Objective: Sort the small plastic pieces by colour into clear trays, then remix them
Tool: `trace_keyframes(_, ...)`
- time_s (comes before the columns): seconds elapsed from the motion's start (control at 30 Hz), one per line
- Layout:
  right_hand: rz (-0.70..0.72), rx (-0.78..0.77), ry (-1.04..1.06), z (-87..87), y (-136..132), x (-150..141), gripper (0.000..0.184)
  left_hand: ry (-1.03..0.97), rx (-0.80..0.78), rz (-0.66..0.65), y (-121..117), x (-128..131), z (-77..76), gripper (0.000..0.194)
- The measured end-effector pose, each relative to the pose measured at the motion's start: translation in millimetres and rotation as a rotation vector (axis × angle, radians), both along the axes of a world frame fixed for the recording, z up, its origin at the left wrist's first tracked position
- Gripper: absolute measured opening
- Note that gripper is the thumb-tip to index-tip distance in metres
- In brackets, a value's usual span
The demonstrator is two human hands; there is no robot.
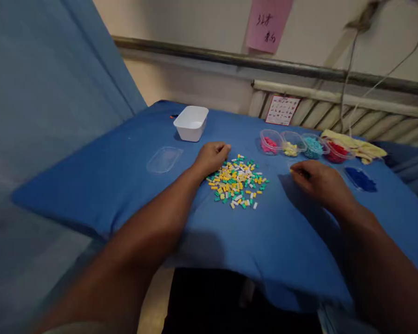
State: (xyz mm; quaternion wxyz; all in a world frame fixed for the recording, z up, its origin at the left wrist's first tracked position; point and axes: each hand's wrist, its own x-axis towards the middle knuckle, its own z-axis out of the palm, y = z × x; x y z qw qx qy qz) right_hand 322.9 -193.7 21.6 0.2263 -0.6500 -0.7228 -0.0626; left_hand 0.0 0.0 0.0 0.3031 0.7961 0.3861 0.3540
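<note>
A loose pile of small plastic bricks (242, 178) in yellow, green and white lies on the blue cloth in front of me. My left hand (212, 160) rests at the pile's upper left edge with its fingers curled together; what they hold, if anything, is hidden. To the right of the pile, my right hand (315, 181) is held over the cloth in a pinch. A small yellow brick (291, 170) seems to show at its fingertips. Just beyond that hand are clear tubs of pink bricks (269, 144), pale yellow bricks (290, 149) and light blue bricks (312, 147).
Further right are a tub of red bricks (337, 151), dark blue bricks (361, 179) and a yellow cloth (358, 146). A white tub (191, 123) and a clear lid (164, 159) lie to the left. Behind the table stands a radiator (334, 109).
</note>
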Motion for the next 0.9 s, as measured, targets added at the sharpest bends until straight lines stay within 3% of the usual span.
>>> trace_keyframes(0.07, -0.126, 0.068, -0.013, -1.3, 2, 10, 0.035, 0.003, -0.009, 0.007, 0, 0, 1.0, 0.049)
trace_keyframes(0.17, -0.116, 0.151, 0.032, 0.7, 2, 5, 0.031, 0.008, -0.021, 0.018, 0, 0, 2.7, 0.047)
trace_keyframes(0.27, 0.166, 0.167, 0.155, 7.3, -4, -33, 0.022, 0.017, -0.022, 0.021, -3, 0, 4.5, 0.046)
trace_keyframes(0.4, 0.683, -0.001, 0.219, 11.9, -15, -102, 0.025, 0.016, -0.013, 0.019, -4, 1, 5.4, 0.047)
trace_keyframes(0.47, 0.771, -0.057, 0.192, 9.1, -16, -123, 0.024, 0.01, -0.008, 0.012, -4, 1, 5.2, 0.047)
trace_keyframes(0.57, 0.694, -0.067, 0.154, 1.3, -10, -127, 0.017, 0.004, -0.006, 0.005, -4, 1, 4.7, 0.047)
trace_keyframes(0.77, 0.46, -0.018, 0.187, -4.4, -3, -102, 0.014, 0.005, -0.005, 0.012, -5, 1, 5.2, 0.046)
trace_keyframes(0.9, 0.509, -0.038, 0.231, 0.1, -8, -102, 0.017, 0.003, -0.009, 0.011, -6, 1, 5.4, 0.045)
